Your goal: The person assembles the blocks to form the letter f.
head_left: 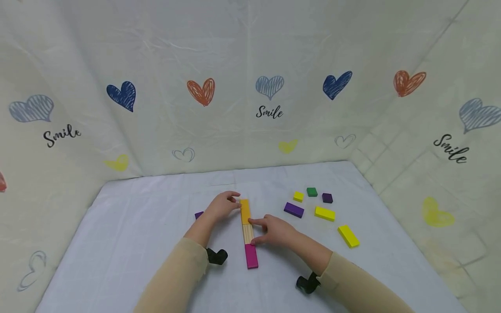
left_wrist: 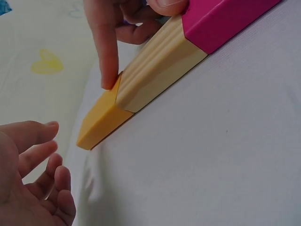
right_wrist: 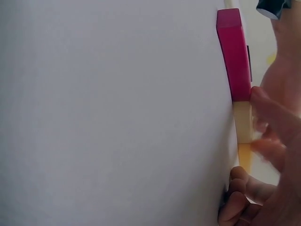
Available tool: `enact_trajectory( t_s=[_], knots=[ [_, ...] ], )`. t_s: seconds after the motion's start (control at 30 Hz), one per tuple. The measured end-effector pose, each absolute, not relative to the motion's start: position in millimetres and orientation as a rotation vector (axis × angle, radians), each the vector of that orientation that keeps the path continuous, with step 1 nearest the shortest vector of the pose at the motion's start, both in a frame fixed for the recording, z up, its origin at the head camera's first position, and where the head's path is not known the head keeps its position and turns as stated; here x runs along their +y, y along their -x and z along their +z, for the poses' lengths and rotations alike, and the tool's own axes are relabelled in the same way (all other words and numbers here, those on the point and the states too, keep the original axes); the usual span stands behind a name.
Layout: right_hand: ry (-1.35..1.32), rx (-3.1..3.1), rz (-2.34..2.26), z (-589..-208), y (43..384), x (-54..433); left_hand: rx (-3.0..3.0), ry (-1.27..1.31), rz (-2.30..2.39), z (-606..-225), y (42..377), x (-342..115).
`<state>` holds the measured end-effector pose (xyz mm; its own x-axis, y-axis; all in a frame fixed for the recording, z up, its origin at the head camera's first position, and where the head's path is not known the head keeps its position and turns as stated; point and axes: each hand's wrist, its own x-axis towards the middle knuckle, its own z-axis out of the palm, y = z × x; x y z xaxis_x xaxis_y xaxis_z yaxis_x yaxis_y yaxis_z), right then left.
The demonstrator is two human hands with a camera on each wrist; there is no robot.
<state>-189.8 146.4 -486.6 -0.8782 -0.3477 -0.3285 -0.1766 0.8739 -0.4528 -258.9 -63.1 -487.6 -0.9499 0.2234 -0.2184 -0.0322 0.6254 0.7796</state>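
Observation:
An orange block, a bare wooden block with grooves on top and a magenta block lie end to end in one straight row on the white cloth. My right hand is at the row's right side. Its straight index finger touches the orange block near the joint with the wooden one, and its thumb rests by the magenta end. Beside the far end of the orange block, my left hand holds nothing, its fingers loosely bent and apart from the block in the left wrist view.
To the right lie a purple block, two long yellow blocks, and several small cubes, among them a green one. Another purple piece is partly hidden behind the left forearm. A printed curtain hangs behind the table.

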Motion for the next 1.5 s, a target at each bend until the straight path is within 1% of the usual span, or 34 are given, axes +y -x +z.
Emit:
enact_trajectory(
  t_s=[0.3, 0.67, 0.87, 1.1, 1.3, 1.5],
  knots=[
    [0.364, 2.636, -0.599, -490, 191, 149, 2.626, -0.133, 1.241, -477, 253, -95],
    [0.355, 2.621, -0.62, -488, 188, 151, 2.669, -0.145, 1.169, -466, 226, -146],
    [0.354, 2.624, -0.616, -490, 188, 152, 2.662, -0.17, 1.122, -469, 216, -166],
    [0.359, 2.632, -0.608, -491, 189, 152, 2.652, -0.219, 1.105, -471, 213, -177],
    [0.375, 2.627, -0.607, -490, 189, 150, 2.671, -0.314, 1.009, -478, 216, -178],
    [0.385, 2.619, -0.609, -490, 189, 149, 2.638, -0.348, 0.943, -483, 216, -179]
  ],
)
